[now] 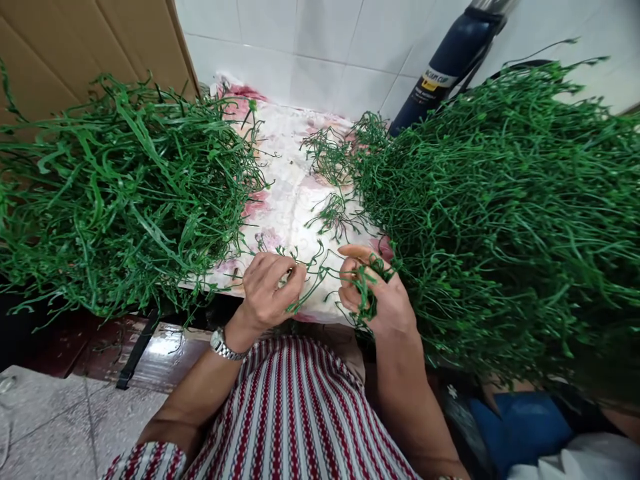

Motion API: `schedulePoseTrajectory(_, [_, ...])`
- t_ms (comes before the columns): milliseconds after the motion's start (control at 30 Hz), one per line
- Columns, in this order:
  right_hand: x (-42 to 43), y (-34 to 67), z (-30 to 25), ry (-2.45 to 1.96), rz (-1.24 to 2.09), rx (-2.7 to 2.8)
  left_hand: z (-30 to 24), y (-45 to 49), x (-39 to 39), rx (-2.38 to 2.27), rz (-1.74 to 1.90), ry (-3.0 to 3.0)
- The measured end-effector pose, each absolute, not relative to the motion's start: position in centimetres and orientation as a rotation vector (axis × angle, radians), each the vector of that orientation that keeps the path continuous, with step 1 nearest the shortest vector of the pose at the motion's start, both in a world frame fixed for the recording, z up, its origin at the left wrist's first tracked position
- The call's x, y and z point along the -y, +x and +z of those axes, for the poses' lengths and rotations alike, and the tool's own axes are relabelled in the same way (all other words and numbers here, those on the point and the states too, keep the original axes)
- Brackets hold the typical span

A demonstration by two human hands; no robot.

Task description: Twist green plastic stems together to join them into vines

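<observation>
Thin green plant stems, which look artificial, lie in two big heaps. My left hand [270, 290], with a metal watch on its wrist, is closed in a pinch at the front of the table. Green stems [315, 283] stretch from its fingertips towards my other hand. My right hand [387, 300] has its fingers curled around a small bunch of green stems [367, 287], with the index finger pointing out to the left. A fine pale loop or strip [334, 257] shows between the hands; what it is I cannot make out.
The left heap [120, 193] leans by a cardboard sheet [95, 47]. At right a larger heap [490, 213] overhangs the table edge. Small loose sprigs [340, 213] lie on the flower-patterned cover [285, 173]. A dark blue bottle [435, 73] stands against the tiled wall [310, 40].
</observation>
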State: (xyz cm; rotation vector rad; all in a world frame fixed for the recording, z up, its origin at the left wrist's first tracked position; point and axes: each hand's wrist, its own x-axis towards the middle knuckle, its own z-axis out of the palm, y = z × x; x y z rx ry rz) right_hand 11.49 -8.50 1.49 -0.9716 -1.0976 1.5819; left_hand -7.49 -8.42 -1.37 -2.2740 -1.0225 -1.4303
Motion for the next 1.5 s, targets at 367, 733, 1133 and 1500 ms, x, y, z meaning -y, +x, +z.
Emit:
schedulePoseTrajectory(367, [9.8,9.2,-0.4,-1.030,1.679,0.972,-2.5,-6.7,8.4,0.890,-1.206,-2.267])
schedulePoseTrajectory(733, [10.2,9.7,-0.1,-1.286,0.732,1.565,-1.7,-6.2,9.3,1.309,-1.285,-2.475])
schedulePoseTrajectory(1133, [10.6,9.8,0.1,-1.156,0.579,1.710,-0.8,-6.4,9.8,1.256,-1.088,-2.395])
schedulePoseTrajectory(1500, [10.3,10.2,-0.1,-1.138,1.339,1.193,-2.1,-7.4,9.6,1.092,-1.333,-2.296])
